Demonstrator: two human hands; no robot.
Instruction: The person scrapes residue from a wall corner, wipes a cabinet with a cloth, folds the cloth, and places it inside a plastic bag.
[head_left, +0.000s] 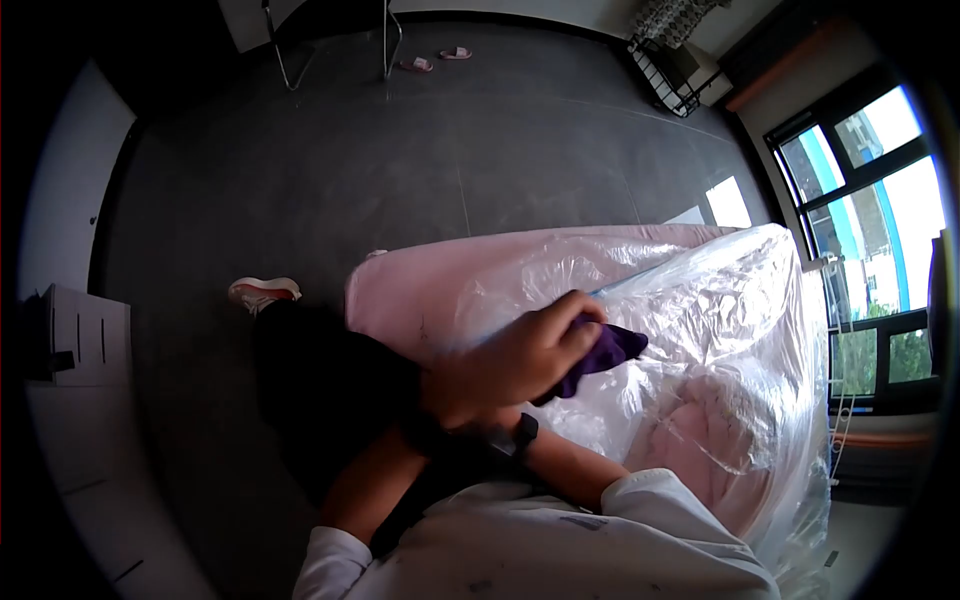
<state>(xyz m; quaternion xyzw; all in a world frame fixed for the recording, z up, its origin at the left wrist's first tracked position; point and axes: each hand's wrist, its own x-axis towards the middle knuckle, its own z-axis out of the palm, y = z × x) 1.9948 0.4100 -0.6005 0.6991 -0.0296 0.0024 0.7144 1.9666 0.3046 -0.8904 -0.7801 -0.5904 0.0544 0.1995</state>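
My left hand (535,350) reaches across to the right, its fingers closed on a crumpled dark purple cloth (605,352) that sticks out past the fingertips. My right hand (465,415) lies crossed beneath the left wrist, mostly hidden and blurred, so its fingers do not show. A dark watch (525,434) circles the right wrist. Under the hands and to their right, clear plastic sheeting (700,310) covers much of a pink mattress or bed (400,290). Pink quilted fabric (690,450) shows through the plastic nearer my body.
My black-trousered leg (330,400) and a shoe (265,291) are at the left. Pink slippers (417,65) lie on the grey floor (300,150) near metal legs (390,45). A wire basket (665,80) stands far right, windows (865,220) beyond. White drawers (90,335) line the left.
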